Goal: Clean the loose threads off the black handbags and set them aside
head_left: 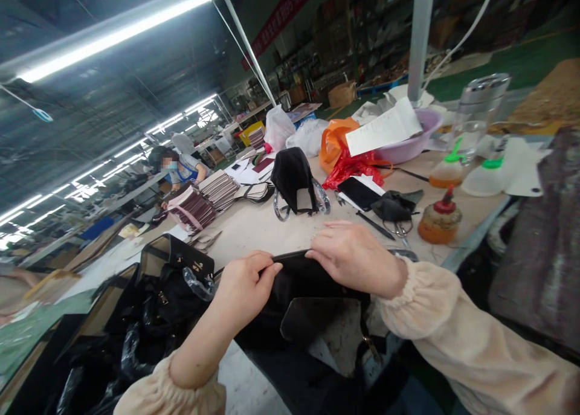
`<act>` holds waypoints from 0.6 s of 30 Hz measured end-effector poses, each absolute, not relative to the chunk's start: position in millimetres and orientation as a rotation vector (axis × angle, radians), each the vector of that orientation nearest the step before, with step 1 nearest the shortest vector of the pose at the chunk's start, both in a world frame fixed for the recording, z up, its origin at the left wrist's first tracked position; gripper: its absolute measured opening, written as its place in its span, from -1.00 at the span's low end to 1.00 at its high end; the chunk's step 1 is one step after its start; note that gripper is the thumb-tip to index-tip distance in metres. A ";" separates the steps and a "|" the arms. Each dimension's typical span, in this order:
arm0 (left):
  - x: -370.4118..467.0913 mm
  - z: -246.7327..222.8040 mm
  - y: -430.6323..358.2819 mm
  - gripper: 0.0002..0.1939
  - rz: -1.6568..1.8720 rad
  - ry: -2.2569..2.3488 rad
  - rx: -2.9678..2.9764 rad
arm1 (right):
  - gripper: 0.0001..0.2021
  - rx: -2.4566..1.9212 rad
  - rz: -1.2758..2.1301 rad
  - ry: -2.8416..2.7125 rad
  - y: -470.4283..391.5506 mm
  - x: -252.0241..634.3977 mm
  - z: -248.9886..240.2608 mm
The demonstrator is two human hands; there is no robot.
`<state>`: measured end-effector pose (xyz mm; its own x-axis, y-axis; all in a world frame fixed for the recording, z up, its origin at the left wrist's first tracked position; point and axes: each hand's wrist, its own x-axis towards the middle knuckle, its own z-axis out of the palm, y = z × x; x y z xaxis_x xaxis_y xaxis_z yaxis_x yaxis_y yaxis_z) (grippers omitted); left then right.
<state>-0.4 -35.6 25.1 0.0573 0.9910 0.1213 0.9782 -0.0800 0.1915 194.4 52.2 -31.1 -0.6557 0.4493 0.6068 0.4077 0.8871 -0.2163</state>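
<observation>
My left hand [244, 288] and my right hand [356, 258] are both closed, thumbs and fingers pinching the top edge of a black bag [290, 282]. The edge is stretched straight between them at the near side of the table. Below it, a dark flap-shaped opening shows a pale, scuffed area, and a small metal zipper pull hangs at the right. Just beyond my hands, another black bag [283, 176] stands on the table, its handles wrapped in clear plastic. To my left lies a heap of black bags [163, 288] with plastic-wrapped handles and gold-coloured fittings.
Scissors [401, 231], a black phone [360, 193] and several glue bottles [439, 221] are at the right. Stacked maroon pieces [190, 206], plastic bags [338, 143] and a purple basin [421, 137] stand farther back. A masked co-worker [185, 167] sits at the far left.
</observation>
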 end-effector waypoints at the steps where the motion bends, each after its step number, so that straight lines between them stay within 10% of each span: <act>1: -1.3 24.1 -34.2 -0.74 0.340 2.102 2.234 | -0.77 -0.612 0.075 -2.366 52.4 193.8 -31.1; 18: -2.9 21.9 -29.4 -0.66 0.216 2.204 2.189 | -0.76 -0.589 0.112 -2.375 57.8 191.3 -34.2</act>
<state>-2.9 -29.4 21.9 -0.0115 0.9969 0.0780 0.9931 0.0023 0.1173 191.3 57.8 -34.2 -0.6676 0.4416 0.5994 0.3834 0.8940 -0.2317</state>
